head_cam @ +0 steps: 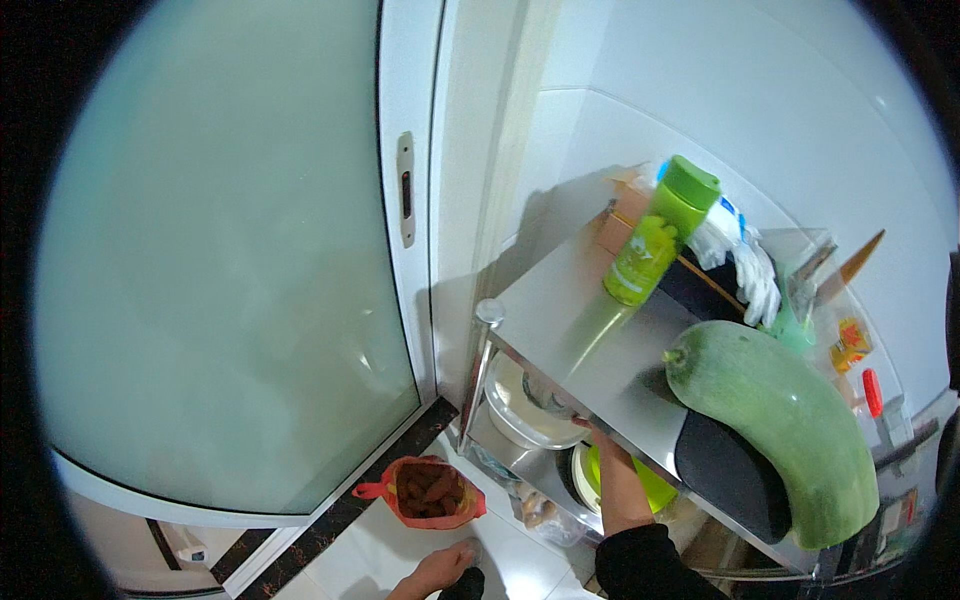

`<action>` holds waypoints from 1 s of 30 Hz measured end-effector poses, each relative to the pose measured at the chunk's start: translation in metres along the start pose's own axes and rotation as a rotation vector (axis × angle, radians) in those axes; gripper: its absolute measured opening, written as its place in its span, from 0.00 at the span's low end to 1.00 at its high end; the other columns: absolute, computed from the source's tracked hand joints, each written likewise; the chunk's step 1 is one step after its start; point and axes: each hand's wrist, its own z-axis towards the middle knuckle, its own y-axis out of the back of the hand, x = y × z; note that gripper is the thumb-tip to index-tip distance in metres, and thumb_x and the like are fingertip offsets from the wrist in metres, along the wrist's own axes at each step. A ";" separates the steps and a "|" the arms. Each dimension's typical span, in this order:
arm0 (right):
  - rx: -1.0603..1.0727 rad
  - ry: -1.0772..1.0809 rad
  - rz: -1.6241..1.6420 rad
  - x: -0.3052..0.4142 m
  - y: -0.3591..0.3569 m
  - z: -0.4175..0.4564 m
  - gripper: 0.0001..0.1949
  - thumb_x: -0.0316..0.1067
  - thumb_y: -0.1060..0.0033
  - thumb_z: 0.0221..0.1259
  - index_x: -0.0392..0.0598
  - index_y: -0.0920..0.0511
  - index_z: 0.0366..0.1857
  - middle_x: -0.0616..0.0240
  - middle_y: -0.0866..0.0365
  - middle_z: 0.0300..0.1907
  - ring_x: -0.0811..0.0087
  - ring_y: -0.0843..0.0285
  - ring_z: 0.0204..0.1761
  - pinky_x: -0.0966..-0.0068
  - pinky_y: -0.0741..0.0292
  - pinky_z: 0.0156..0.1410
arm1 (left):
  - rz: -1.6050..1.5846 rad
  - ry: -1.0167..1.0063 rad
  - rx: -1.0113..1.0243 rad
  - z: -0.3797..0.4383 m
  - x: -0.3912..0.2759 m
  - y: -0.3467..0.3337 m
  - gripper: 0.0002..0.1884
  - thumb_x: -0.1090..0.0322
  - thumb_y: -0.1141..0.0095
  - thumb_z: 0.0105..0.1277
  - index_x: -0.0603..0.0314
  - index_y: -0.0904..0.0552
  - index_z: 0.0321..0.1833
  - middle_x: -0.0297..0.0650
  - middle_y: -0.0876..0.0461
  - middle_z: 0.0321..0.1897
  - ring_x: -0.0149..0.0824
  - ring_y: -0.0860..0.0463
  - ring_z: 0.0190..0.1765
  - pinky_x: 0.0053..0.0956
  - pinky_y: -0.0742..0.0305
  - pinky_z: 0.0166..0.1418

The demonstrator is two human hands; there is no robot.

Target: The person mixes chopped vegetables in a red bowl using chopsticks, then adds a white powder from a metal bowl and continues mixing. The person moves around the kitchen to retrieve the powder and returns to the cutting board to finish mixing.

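My left hand (442, 566) is low in the picture, over the white floor tiles and just below a red bag (437, 523) that holds several brown root vegetables or similar pieces; nothing is plainly visible in it. My right arm, in a black sleeve, reaches under the top of a metal shelf unit (585, 382). Only the edge of my right hand (596, 431) shows, beside a white basin (510, 420) on the lower shelf; its fingers are mostly hidden. A lime-green container (652, 486) is beside the forearm.
On the top shelf stand a green bottle (660, 240) and a large green winter melon (780, 420), with white gloves (756, 281) and a cardboard box (624, 221) behind. A frosted glass door (225, 262) is at left. Plastic bags (544, 517) sit low under the shelf.
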 end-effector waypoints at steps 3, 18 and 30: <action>0.005 -0.050 0.135 0.013 0.021 -0.037 0.30 0.41 0.40 0.55 0.50 0.40 0.61 0.61 0.46 0.63 0.56 0.33 0.56 0.60 0.19 0.45 | 0.039 -0.042 0.040 -0.003 -0.008 -0.005 0.23 0.51 0.64 0.68 0.60 0.32 0.58 0.56 0.24 0.48 0.57 0.26 0.51 0.43 0.32 0.54; -0.134 -0.325 0.271 0.074 0.266 -0.401 0.39 0.46 0.34 0.50 0.55 0.47 0.65 0.55 0.33 0.53 0.62 0.29 0.51 0.63 0.21 0.42 | 0.696 -0.414 0.605 0.021 -0.133 -0.130 0.28 0.47 0.58 0.65 0.61 0.34 0.61 0.52 0.21 0.45 0.49 0.22 0.49 0.36 0.29 0.51; -1.063 -0.393 0.525 0.020 0.430 -0.740 0.35 0.35 0.34 0.51 0.55 0.43 0.63 0.54 0.30 0.47 0.64 0.26 0.44 0.63 0.18 0.39 | 1.054 -0.920 1.049 -0.082 -0.246 -0.408 0.25 0.50 0.56 0.66 0.59 0.31 0.59 0.49 0.22 0.48 0.49 0.23 0.50 0.38 0.29 0.52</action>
